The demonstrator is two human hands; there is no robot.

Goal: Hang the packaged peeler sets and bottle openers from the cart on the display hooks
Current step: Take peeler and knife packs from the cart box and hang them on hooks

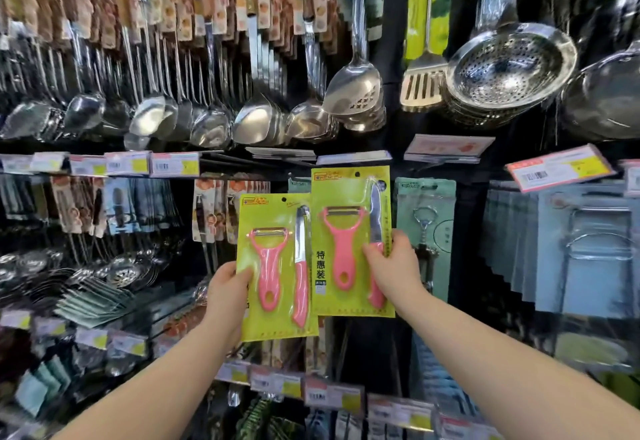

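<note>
Two pinched cards, left peeler set [277, 266] in left hand [227, 287], right peeler set [346, 238] in right hand [393, 263], overlap and may snag, dropping one during hanging.

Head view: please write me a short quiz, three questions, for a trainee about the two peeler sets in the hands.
1. True or false: the left hand holds the left peeler set by its right edge.
2. Which is held higher? A) the left peeler set B) the right peeler set, in the right hand.
3. What colour are both peeler handles?
Key: 1 false; 2 B; 3 pink.
</note>
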